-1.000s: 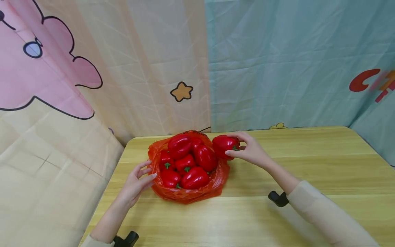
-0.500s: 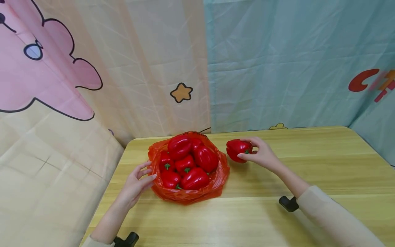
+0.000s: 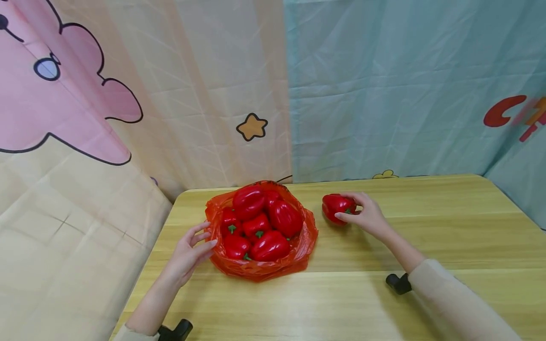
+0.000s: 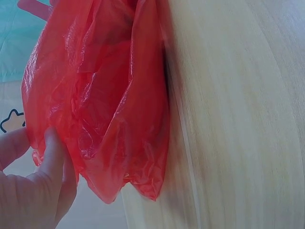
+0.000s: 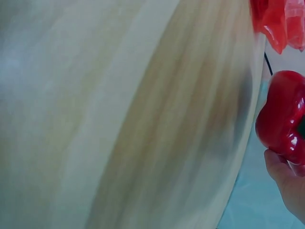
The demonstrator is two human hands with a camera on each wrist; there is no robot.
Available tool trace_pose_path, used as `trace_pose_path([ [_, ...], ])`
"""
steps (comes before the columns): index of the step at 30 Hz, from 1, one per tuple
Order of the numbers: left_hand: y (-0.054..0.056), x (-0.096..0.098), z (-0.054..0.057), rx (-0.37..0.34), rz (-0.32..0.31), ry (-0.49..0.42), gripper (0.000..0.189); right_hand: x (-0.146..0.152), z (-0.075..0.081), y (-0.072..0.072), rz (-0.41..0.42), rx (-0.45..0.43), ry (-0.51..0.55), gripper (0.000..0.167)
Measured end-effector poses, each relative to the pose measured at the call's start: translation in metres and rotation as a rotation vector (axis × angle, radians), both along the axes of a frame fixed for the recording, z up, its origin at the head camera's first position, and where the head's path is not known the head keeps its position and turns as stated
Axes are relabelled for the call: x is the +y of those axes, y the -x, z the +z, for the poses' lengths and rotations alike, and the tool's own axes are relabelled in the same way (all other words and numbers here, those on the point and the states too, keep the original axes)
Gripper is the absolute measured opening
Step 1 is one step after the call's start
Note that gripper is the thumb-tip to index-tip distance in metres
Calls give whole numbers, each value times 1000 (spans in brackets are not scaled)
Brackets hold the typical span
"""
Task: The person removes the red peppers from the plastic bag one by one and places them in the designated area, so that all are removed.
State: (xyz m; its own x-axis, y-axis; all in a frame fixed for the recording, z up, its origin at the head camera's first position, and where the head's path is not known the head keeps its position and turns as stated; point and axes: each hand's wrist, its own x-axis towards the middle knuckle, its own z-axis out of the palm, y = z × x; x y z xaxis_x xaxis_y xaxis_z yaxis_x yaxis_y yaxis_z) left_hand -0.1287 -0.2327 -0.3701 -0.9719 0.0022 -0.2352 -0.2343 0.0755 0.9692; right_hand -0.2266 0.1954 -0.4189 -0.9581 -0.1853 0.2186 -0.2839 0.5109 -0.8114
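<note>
A red plastic bag (image 3: 258, 272), its mouth spread wide, stands on the table with several glossy red bell peppers (image 3: 269, 246) heaped inside. At its left side is my left hand (image 3: 187, 253), fingers apart and touching the plastic; in the left wrist view the thumb of this hand (image 4: 40, 186) lies against the bag (image 4: 114, 105). To the right of the bag, my right hand (image 3: 370, 215) grips a single bell pepper (image 3: 334, 207) between thumb and fingers, its green stem toward the palm. This bell pepper (image 5: 283, 114) is cut off by the edge of the right wrist view.
The light wooden table (image 3: 426, 227) reaches far to the right of the peppers. Behind it hangs a printed curtain (image 3: 384, 94), and another light cloth (image 3: 64, 227) covers the left side. Black wrist mounts (image 3: 398, 283) sit at both wrists.
My right hand has carried the bell pepper from the bag's right edge to the right and slightly down toward the table. My left hand and the bag have stayed put.
</note>
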Motion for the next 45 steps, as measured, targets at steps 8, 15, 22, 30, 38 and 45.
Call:
trace_pose_path([
  [8,1,-1,-3,3,11,-7,58,-2,-15,7,-42,7,-14,57],
  [15,1,-2,-4,-11,15,-6,58,-9,-20,12,-73,54,-34,56],
  [22,1,-3,-5,-11,18,0,57,-16,-18,23,-94,62,-49,55],
  [30,0,-3,-4,4,12,-12,58,-23,-19,37,-123,42,-36,56],
  [38,-1,-6,-9,66,-25,-45,62,-29,-18,49,-145,54,-49,57],
  [45,2,-1,-4,10,3,-8,58,-33,-13,57,-166,19,-40,58],
])
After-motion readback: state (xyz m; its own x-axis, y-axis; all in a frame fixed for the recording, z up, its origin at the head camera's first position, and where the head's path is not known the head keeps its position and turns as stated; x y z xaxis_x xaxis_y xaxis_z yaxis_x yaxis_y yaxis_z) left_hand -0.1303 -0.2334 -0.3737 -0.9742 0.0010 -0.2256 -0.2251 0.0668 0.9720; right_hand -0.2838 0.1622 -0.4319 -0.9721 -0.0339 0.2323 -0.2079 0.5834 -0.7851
